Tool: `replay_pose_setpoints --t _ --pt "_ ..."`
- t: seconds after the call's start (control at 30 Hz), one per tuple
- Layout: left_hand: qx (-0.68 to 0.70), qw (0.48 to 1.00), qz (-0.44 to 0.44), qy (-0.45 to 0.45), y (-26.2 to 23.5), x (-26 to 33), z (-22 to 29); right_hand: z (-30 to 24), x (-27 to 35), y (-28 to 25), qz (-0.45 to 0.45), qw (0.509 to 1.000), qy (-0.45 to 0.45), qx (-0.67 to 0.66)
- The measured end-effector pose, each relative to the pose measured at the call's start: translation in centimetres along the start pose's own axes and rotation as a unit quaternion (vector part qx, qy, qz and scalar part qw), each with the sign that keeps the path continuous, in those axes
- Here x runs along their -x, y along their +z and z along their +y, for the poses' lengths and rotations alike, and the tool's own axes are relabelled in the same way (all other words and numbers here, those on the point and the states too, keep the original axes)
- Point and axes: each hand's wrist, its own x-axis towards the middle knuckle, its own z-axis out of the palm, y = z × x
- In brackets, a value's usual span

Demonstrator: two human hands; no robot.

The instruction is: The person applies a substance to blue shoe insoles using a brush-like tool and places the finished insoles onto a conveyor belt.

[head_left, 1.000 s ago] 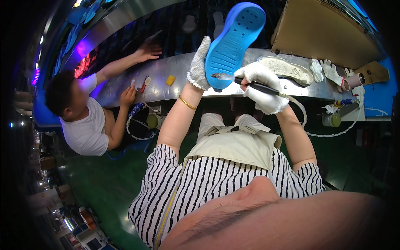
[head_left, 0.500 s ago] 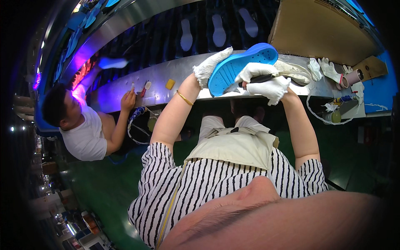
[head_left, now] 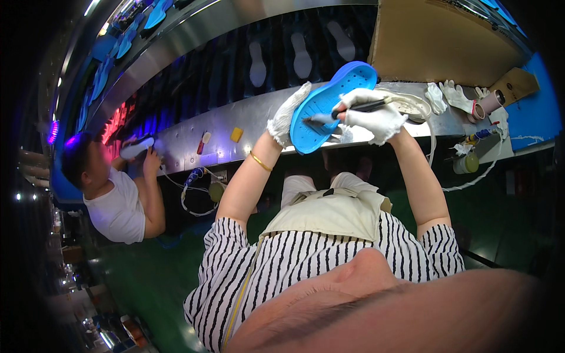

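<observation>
My left hand (head_left: 285, 119), in a white knit glove, grips a bright blue shoe sole (head_left: 336, 87) by its left edge, tilted above the metal bench. The sole's dotted, ribbed face shows. In my right hand (head_left: 376, 120), gloved with some fingertips bare, is a brush (head_left: 368, 106) with a dark handle. Its bristle end lies against the ribbed lower part of the sole. A white hose (head_left: 434, 132) runs down near my right wrist; whether it joins the brush I cannot tell. Behind that hand, a white sole-shaped object (head_left: 411, 106) rests on the bench.
Beyond the metal bench (head_left: 220, 116), a dark conveyor carries several pale soles (head_left: 302, 57). A cardboard box (head_left: 441, 44) stands back right, near white gloves (head_left: 458, 97) and a cup (head_left: 491, 101). A yellow sponge (head_left: 236, 135) lies left. A co-worker (head_left: 118, 209) holds a sole (head_left: 136, 147).
The brush has swung round from the sole's right edge, its bristles now on the ribbed face. My left hand and the sole moved slightly left. The co-worker now holds a sole in both hands.
</observation>
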Motion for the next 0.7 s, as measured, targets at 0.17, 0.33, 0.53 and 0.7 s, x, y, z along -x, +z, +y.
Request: replay_pose_setpoints --t 0.17,0.33,0.53,0.7 --pt "0.030 0.999 -0.002 0.028 0.6 0.6 -0.7 2.0 -1.2 -5.3 0.165 0.979 -0.113 -0.037" --pt "-0.069 0.993 0.064 0.072 0.0 0.2 -0.8 3.0 -0.3 -2.7 0.122 0.958 -0.235 0.108" --pt "-0.146 0.978 0.102 0.109 0.2 0.5 -0.1 -0.6 0.4 -0.8 0.097 0.910 -0.316 0.249" --pt "-0.150 0.967 0.102 0.180 1.1 0.6 1.3 -2.0 1.5 -0.8 -0.015 0.883 -0.345 0.318"
